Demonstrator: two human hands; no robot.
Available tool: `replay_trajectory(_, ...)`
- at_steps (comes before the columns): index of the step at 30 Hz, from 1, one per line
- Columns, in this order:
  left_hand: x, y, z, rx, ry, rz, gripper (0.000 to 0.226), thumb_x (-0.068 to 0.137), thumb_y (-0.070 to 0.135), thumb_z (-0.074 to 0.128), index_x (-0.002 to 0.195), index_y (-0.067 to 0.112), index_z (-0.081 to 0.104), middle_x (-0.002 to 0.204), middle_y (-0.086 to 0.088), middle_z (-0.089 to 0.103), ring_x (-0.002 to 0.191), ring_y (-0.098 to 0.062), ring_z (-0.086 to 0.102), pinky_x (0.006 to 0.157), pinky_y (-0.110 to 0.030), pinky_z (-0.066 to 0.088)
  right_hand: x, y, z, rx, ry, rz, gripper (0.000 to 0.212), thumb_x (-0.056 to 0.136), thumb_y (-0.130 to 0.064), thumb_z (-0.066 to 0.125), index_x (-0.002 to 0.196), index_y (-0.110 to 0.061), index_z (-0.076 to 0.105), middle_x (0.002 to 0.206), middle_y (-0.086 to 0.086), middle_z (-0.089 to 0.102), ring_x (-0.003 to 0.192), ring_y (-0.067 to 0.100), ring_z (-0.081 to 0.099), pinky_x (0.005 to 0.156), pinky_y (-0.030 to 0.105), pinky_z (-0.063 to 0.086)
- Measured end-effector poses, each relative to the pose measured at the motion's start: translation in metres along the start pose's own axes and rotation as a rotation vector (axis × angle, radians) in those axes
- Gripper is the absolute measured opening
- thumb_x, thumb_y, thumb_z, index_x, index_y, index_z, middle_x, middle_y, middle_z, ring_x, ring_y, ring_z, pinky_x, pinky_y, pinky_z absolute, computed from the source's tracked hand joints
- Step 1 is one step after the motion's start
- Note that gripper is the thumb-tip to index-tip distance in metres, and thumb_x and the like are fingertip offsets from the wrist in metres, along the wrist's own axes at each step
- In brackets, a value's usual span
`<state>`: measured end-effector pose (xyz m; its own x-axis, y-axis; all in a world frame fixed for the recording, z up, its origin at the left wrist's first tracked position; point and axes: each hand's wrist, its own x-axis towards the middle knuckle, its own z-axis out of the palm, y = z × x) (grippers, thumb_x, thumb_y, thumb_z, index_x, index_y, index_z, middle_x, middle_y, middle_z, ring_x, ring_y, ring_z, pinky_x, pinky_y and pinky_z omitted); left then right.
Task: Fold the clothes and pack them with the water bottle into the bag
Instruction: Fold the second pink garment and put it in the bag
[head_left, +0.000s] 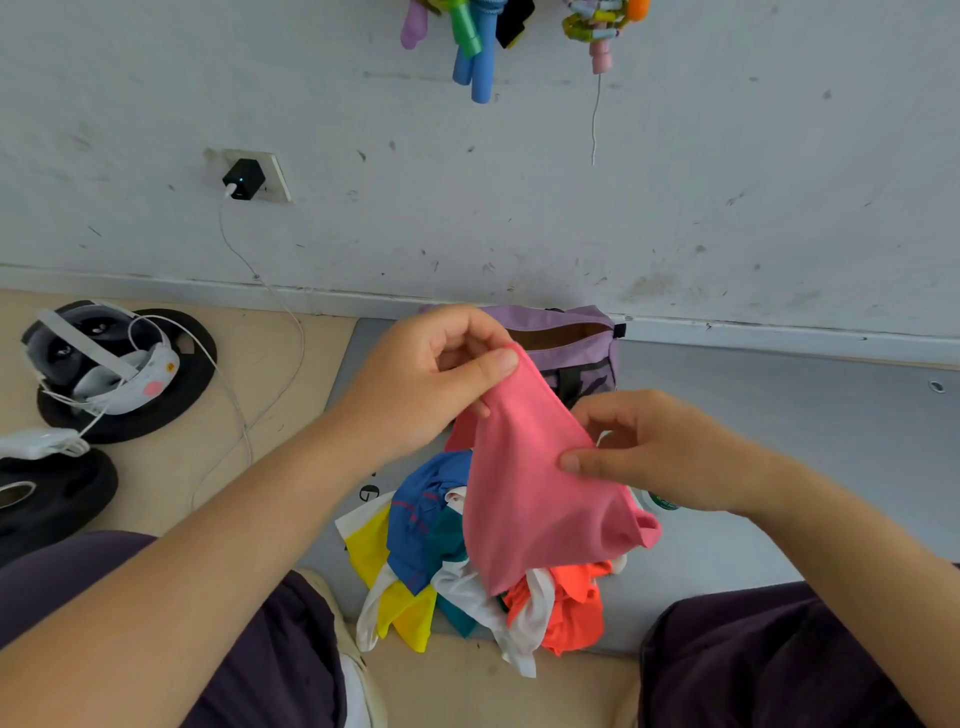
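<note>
We hold the pink garment (524, 493) up over the pile of clothes (431, 561). Our left hand (431, 374) pinches its top edge, high and nearer the purple bag (566, 343); our right hand (654, 452) pinches the edge lower down. The cloth's long axis runs on a slant between the two hands. The bag lies open against the wall behind. Water bottle (660, 501): mostly hidden behind the right hand. Judgement: level the two pinched points before folding.
</note>
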<state>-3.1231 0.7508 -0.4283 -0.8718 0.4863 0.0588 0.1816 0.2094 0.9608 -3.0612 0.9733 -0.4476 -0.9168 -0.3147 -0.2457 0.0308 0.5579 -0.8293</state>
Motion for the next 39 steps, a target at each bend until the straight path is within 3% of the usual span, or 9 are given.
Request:
replay_trajectory(4, 0.003, -0.009, -0.008, 0.383, -0.17, -0.004, 0.008, 0.081, 0.035, 0.077, 0.083, 0.032, 0.07, 0.078, 0.003, 0.068, 0.069, -0.016, 0.062, 0.065, -0.032, 0.05, -0.001, 0.002, -0.01, 0.028, 0.122, 0.023, 0.004, 0.083, -0.024, 0.075, 0.082, -0.024, 0.072, 0.074, -0.012, 0.07, 0.066, 0.001, 0.063, 0.063, 0.011, 0.046)
replay_trajectory(7, 0.002, -0.013, -0.003, 0.411, -0.214, -0.014, 0.011, 0.085, 0.034, 0.072, 0.075, 0.037, 0.07, 0.075, 0.013, 0.069, 0.066, -0.003, 0.062, 0.063, -0.024, 0.051, 0.0, 0.004, -0.007, -0.012, 0.201, 0.005, 0.006, 0.082, -0.023, 0.076, 0.08, -0.024, 0.071, 0.067, -0.017, 0.064, 0.06, -0.002, 0.053, 0.06, 0.009, 0.041)
replay_trajectory(13, 0.005, -0.015, -0.009, 0.412, 0.005, 0.145, 0.008, 0.086, 0.016, 0.072, 0.083, 0.022, 0.077, 0.077, -0.001, 0.067, 0.065, -0.01, 0.062, 0.063, -0.02, 0.047, 0.0, 0.008, -0.011, -0.129, 0.282, -0.005, 0.005, 0.084, -0.023, 0.075, 0.086, -0.024, 0.071, 0.066, -0.014, 0.059, 0.058, 0.003, 0.045, 0.059, 0.012, 0.038)
replay_trajectory(18, 0.014, -0.02, -0.039, 0.239, 0.28, 0.065, 0.02, 0.087, 0.014, 0.071, 0.08, 0.033, 0.073, 0.085, -0.006, 0.07, 0.055, -0.017, 0.068, 0.051, -0.023, 0.055, -0.002, 0.015, -0.03, -0.28, 0.389, 0.039, 0.003, 0.086, -0.016, 0.071, 0.083, -0.017, 0.069, 0.054, -0.022, 0.053, 0.053, -0.002, 0.048, 0.053, 0.006, 0.037)
replay_trajectory(21, 0.015, -0.025, -0.05, 0.255, 0.302, 0.027, 0.027, 0.088, 0.018, 0.071, 0.076, 0.042, 0.073, 0.084, 0.0, 0.071, 0.051, -0.018, 0.067, 0.05, -0.029, 0.056, -0.003, 0.015, -0.035, -0.363, 0.458, 0.046, 0.003, 0.086, -0.013, 0.07, 0.088, -0.015, 0.07, 0.06, -0.018, 0.054, 0.062, -0.005, 0.055, 0.05, 0.001, 0.038)
replay_trajectory(24, 0.014, -0.03, -0.05, 0.233, 0.265, -0.031, 0.027, 0.089, 0.022, 0.07, 0.074, 0.044, 0.074, 0.08, 0.016, 0.073, 0.058, -0.018, 0.072, 0.065, -0.037, 0.059, -0.004, 0.017, -0.037, -0.499, 0.477, 0.007, 0.008, 0.086, -0.012, 0.069, 0.092, -0.017, 0.07, 0.077, -0.016, 0.057, 0.073, 0.009, 0.057, 0.061, 0.008, 0.041)
replay_trajectory(27, 0.015, -0.034, -0.051, 0.271, 0.248, -0.015, 0.026, 0.089, 0.02, 0.07, 0.075, 0.042, 0.072, 0.076, 0.017, 0.073, 0.065, -0.012, 0.073, 0.068, -0.023, 0.057, -0.004, 0.02, -0.04, -0.558, 0.523, -0.038, 0.009, 0.086, -0.011, 0.069, 0.092, -0.016, 0.073, 0.082, -0.003, 0.064, 0.076, 0.017, 0.057, 0.074, 0.031, 0.047)
replay_trajectory(30, 0.015, -0.037, -0.049, 0.366, 0.215, 0.016, 0.028, 0.088, 0.017, 0.071, 0.075, 0.042, 0.069, 0.075, 0.018, 0.072, 0.068, -0.004, 0.07, 0.068, -0.016, 0.053, -0.004, 0.022, -0.041, -0.563, 0.559, -0.048, 0.008, 0.086, -0.009, 0.069, 0.089, -0.015, 0.074, 0.081, 0.0, 0.064, 0.075, 0.018, 0.056, 0.073, 0.035, 0.048)
replay_trajectory(39, 0.016, -0.044, -0.043, 0.336, 0.214, -0.06, 0.02, 0.092, 0.02, 0.065, 0.074, 0.026, 0.066, 0.068, 0.011, 0.066, 0.06, -0.005, 0.064, 0.067, -0.027, 0.05, -0.005, 0.019, -0.042, -0.434, 0.573, -0.024, 0.008, 0.082, -0.014, 0.075, 0.079, -0.02, 0.07, 0.092, -0.005, 0.061, 0.088, 0.012, 0.049, 0.074, 0.002, 0.032)
